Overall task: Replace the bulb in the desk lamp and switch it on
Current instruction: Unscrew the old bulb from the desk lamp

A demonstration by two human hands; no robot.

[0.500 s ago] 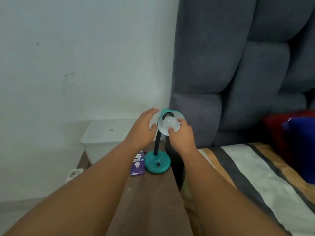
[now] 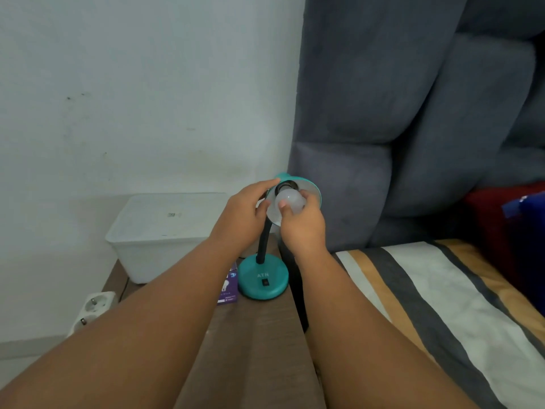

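A: How far along was the job?

B: Midway, I'd say. Left hand was curled round the rim of the teal shade, steadying it, fingers closed on the edge. Right hand had its fingertips wrapped round the white bulb, which sat in the black socket inside the shade. Couldn't tell if it was the old bulb or the new one, or which way it was being turned.

A: So what was left?

B: At min. seating or swapping the bulb, then the switch. The rocker switch on the lamp base looked untouched, and the bulb was dark, so lamp not on yet.

A: Counts, left to right pls.

B: One white double socket strip low by the wall. One white lidded box at the back of the wooden table. One purple bulb carton, lying flat, just beside the base and partly hidden by the left forearm. Whether it had a bulb inside, couldn't tell. One desk lamp w/ black gooseneck. One bulb visible, no second. Two hands. Then one grey padded headboard, one striped bed cover, plus one red and one blue cushion at far right.
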